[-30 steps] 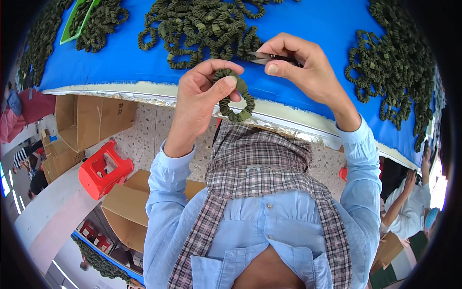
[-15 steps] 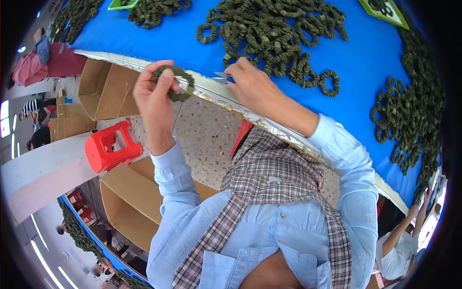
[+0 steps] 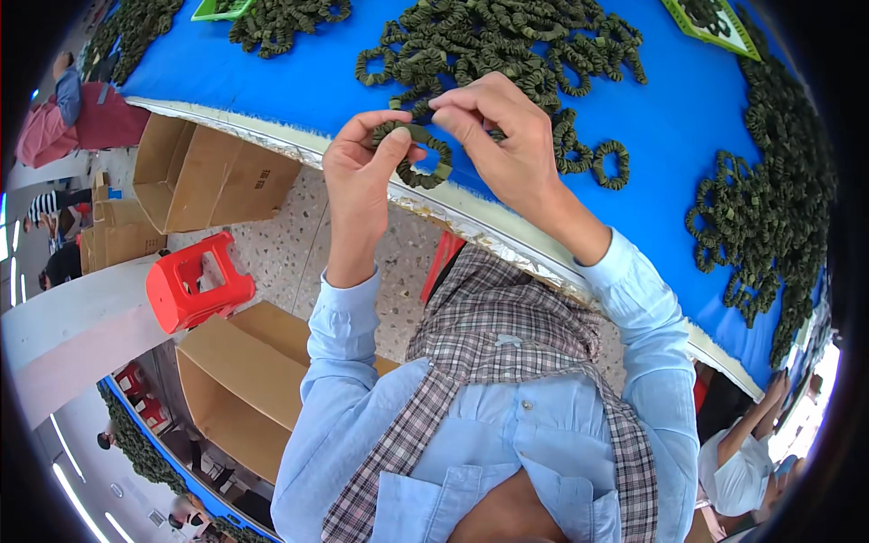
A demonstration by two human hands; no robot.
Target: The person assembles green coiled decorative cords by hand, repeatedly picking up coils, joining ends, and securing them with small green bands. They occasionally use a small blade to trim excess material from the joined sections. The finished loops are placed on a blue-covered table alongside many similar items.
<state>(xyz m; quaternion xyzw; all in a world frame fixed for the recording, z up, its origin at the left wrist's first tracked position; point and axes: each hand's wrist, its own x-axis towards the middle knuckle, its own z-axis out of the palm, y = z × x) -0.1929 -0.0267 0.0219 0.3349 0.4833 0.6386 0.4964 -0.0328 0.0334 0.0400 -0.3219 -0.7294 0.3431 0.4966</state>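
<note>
Plainly, the left hand (image 3: 360, 172) is nearly closed, pinching a dark green ring of gathered fabric (image 3: 440, 150) between thumb and bent fingers. The ring hangs over the near edge of the blue-covered desk (image 3: 272, 86), its hole facing up and a flatter, smoother patch showing on its band. The right hand (image 3: 509, 140) is just beside it, fingers curled and the thumb tip close to the forefinger; whether anything sits in that grip, I cannot tell, because its back turns toward the view.

The right hand also hides part of a large heap of dark green fabric rings (image 3: 498, 45) running toward the far edge. One loose green ring (image 3: 623, 163) lies at that heap's right end, and a second green heap (image 3: 769, 217) lines the right edge. Cut off by the frame are a bright green tray (image 3: 222, 13) near the far left corner and a white tray with a green rim (image 3: 744, 45) toward the far right. Below the near edge, a brown cardboard box (image 3: 217, 172) bears small dark print, sideways and tiny.
</note>
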